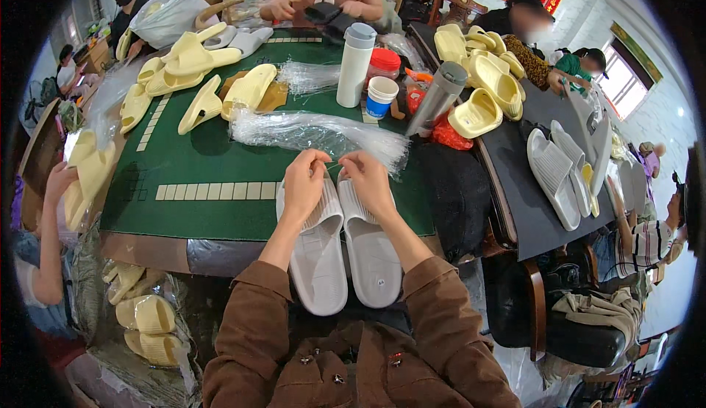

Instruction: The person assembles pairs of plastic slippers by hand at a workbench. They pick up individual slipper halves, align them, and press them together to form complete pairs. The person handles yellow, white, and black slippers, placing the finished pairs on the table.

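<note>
A pair of light grey slide slippers lies side by side at the table's near edge, heels toward me: the left slipper (320, 283) and the right slipper (373, 265). Over their toe ends, my left hand (303, 186) and my right hand (368, 181) meet with pinched fingertips. Between them runs a thin clear plastic strand, hard to make out. My wrists pass above the slipper straps. Just beyond my fingers lies a bundle of clear plastic strands (316, 132) on the green table mat (198, 220).
Pale yellow slippers (193, 59) are heaped at far left. A white bottle (356, 66), a paper cup (381, 97) and a grey tumbler (439, 99) stand to the right. More slippers lie on the black side table (515, 209). Co-workers sit around; one opposite handles black slippers (331, 20).
</note>
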{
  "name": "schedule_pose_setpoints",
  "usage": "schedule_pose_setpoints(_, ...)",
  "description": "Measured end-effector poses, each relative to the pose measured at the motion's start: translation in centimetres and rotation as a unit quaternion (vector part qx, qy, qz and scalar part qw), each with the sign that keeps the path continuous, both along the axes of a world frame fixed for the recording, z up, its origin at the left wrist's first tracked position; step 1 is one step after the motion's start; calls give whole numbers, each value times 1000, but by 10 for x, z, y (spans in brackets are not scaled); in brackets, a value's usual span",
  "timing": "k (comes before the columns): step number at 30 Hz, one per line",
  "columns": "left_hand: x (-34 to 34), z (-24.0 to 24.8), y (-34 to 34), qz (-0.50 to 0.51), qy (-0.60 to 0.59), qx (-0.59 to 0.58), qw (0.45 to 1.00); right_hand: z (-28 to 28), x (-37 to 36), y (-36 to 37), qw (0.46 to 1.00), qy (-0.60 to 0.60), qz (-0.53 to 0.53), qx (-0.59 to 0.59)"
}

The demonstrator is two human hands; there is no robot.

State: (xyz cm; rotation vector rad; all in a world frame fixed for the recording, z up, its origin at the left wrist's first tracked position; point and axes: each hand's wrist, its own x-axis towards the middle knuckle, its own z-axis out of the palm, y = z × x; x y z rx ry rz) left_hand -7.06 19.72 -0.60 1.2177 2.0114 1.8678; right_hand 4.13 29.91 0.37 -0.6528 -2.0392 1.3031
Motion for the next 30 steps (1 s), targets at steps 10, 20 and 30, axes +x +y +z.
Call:
schedule_pose_setpoints(10,2,3,0,33,11,50,998,-5,0,4,988,119,-5,-95)
schedule_pose_setpoints(20,1,3,-1,18,15,3,1000,-9,1,10,992,85,32,-82)
schedule_pose_setpoints(30,1,-1,0,11,38,4,999,-8,1,7,998,45,17,-50)
